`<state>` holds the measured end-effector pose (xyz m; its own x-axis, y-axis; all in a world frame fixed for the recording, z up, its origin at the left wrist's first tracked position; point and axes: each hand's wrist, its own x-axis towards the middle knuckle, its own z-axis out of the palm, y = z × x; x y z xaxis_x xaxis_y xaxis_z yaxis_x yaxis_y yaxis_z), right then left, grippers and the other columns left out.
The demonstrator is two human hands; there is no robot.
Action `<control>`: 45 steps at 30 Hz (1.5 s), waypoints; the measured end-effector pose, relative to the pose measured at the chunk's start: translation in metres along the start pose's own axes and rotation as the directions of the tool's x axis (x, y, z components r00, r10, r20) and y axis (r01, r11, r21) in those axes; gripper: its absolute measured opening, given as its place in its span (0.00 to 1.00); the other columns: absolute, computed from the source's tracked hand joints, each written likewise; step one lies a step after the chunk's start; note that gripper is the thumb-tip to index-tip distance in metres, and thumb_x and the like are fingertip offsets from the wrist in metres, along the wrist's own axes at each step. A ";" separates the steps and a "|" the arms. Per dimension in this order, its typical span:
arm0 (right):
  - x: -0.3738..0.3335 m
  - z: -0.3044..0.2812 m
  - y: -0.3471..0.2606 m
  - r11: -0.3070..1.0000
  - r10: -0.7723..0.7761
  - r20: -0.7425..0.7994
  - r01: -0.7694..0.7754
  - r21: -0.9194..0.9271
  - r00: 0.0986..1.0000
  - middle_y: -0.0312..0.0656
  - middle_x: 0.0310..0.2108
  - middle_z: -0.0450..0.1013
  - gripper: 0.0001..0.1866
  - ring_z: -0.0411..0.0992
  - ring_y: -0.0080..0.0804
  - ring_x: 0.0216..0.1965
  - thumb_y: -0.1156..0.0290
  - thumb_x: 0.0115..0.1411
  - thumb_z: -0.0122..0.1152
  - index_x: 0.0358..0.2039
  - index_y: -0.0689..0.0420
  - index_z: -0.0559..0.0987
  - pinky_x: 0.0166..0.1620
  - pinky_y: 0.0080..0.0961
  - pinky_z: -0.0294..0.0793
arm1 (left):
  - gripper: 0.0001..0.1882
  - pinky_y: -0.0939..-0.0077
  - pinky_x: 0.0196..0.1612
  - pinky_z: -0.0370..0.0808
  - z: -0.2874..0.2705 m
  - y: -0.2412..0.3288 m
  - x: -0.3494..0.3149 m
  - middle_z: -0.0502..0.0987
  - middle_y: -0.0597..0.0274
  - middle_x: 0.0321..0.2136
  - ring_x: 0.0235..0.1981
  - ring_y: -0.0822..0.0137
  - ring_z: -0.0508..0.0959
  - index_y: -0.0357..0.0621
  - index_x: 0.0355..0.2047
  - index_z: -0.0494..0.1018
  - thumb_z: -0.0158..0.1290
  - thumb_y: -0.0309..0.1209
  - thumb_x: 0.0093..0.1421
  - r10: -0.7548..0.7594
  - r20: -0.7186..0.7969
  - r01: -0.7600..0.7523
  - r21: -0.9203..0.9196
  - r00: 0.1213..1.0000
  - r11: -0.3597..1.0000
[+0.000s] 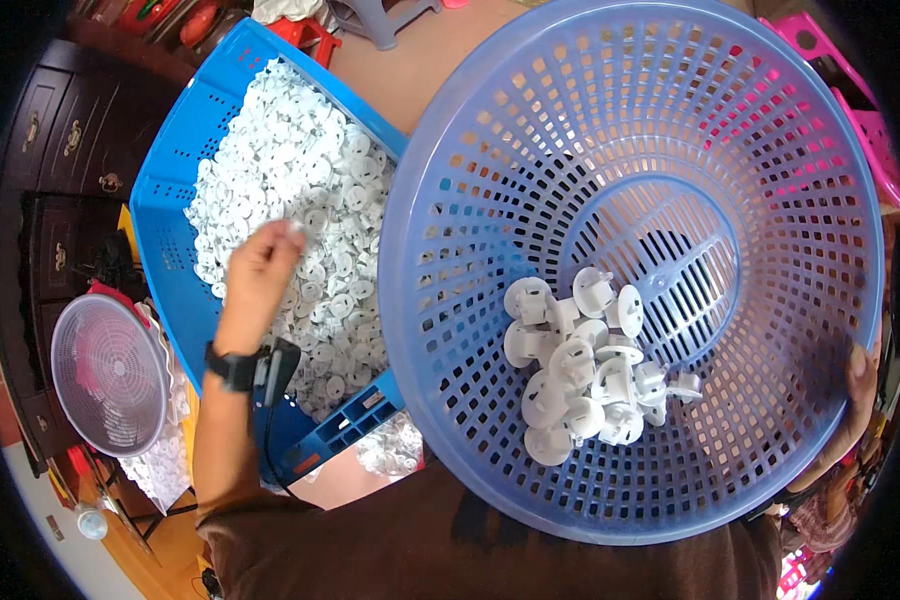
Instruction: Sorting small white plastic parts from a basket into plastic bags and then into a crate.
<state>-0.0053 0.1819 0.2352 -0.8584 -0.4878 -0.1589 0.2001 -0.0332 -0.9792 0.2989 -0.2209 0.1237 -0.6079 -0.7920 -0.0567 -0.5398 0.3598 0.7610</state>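
Note:
My left hand (260,262) is closed in a pinch above a blue crate (166,225). A small white plastic part (298,230), slightly blurred, shows at its fingertips. Heaped in the crate are a great many white round plastic parts (270,150) with slots. At the right, my right hand (858,395) grips the rim of a big round blue-violet plastic basket (800,300), thumb over the edge and the other fingers mostly hidden. The basket is tilted, showing its inside. Several white disc-shaped parts with stems (575,362) lie together low in it.
A smaller round basket (110,375) stands at the left over white parts (160,470). Dark drawers (65,140) line the far left. A bag of white parts (390,445) lies below the crate. Behind are a grey stool (382,20) and pink plastic furniture (865,130).

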 end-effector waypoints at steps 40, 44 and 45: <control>-0.021 0.011 0.005 0.989 0.084 -0.275 -0.047 0.139 0.958 0.48 0.45 0.69 0.32 0.69 0.39 0.45 0.50 0.53 0.54 0.52 0.60 0.68 0.51 0.40 0.68 | 0.23 0.59 0.43 0.72 0.093 -0.052 0.004 0.68 0.46 0.41 0.41 0.47 0.71 0.40 0.47 0.66 0.52 0.23 0.48 0.192 0.338 -0.347 0.489 0.921 0.800; -0.021 0.007 -0.014 0.955 0.283 -0.023 -0.279 0.100 0.959 0.48 0.48 0.69 0.33 0.69 0.39 0.48 0.48 0.54 0.52 0.54 0.58 0.67 0.52 0.44 0.69 | 0.21 0.59 0.44 0.70 0.087 -0.042 0.005 0.69 0.44 0.39 0.40 0.45 0.71 0.39 0.48 0.65 0.51 0.22 0.52 0.233 0.424 -0.412 0.402 0.876 0.818; -0.024 -0.034 -0.018 0.961 0.275 0.067 -0.272 -0.052 0.959 0.47 0.49 0.68 0.34 0.68 0.39 0.49 0.46 0.54 0.51 0.54 0.57 0.67 0.53 0.44 0.69 | 0.20 0.61 0.45 0.69 0.085 -0.043 0.005 0.70 0.45 0.39 0.42 0.46 0.71 0.39 0.48 0.65 0.51 0.23 0.53 0.219 0.431 -0.408 0.414 0.875 0.813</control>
<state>-0.0041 0.2237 0.2520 -0.7367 -0.5353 -0.4131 0.4012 0.1457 -0.9043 0.2691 -0.1985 0.0362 -0.9015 -0.4016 -0.1613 -0.4324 0.8203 0.3744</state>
